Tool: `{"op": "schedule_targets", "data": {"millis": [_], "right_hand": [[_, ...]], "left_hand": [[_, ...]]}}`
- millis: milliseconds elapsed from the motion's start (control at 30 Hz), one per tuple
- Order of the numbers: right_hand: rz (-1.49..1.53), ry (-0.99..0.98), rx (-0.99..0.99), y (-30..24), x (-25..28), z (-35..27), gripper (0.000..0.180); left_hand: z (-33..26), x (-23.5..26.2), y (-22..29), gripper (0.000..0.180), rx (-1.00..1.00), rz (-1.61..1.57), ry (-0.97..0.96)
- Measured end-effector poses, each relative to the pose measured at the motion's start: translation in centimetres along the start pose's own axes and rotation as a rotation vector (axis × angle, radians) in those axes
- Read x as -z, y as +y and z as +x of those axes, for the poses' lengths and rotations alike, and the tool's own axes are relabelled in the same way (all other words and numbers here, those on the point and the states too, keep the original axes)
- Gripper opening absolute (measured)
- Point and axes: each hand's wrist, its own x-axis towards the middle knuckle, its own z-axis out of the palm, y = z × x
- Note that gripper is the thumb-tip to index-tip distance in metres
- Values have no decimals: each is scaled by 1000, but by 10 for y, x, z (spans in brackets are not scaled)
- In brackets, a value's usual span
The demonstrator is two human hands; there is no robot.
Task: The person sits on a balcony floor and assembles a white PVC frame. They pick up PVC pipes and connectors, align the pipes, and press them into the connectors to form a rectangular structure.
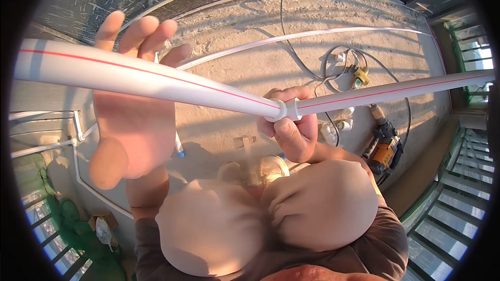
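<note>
Two white plastic pipes with red stripes meet at a white pipe coupling [288, 110] in front of me. The left pipe [156, 83] runs toward the left rim and looks thick and near. Off to the right rim goes the right pipe [396, 93]. My right hand [297, 138] is closed around the coupling, thumb below it and fingers behind. My left hand [136, 125] is open behind the left pipe, its fingers stretched above and the thumb below. Whether its palm touches the pipe I cannot tell.
An orange and black power drill [386, 148] lies on the dusty concrete floor at right. Beyond it are a yellow tool [360, 75] and a looped dark cable [297, 54]. White fittings [344, 124] lie nearby. A long white pipe [312, 36] crosses the floor. Railings [448, 187] stand right.
</note>
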Motion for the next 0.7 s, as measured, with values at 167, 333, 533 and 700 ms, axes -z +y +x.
{"op": "schedule_targets", "data": {"millis": [167,333,533,700], "right_hand": [[-42,6,74,5,-19,-14,39],[-114,93,229,0,-20,-18,39],[-72,60,194,-2,-17,-20,41],[-46,49,215,2,-16,-19,42]], "left_hand": [[8,-18,-8,48,219,-354,-404],[-7,-43,-9,42,87,-369,-360],[-8,-46,-10,45,71,-349,-366],[-8,-47,-8,43,100,-314,-379]]}}
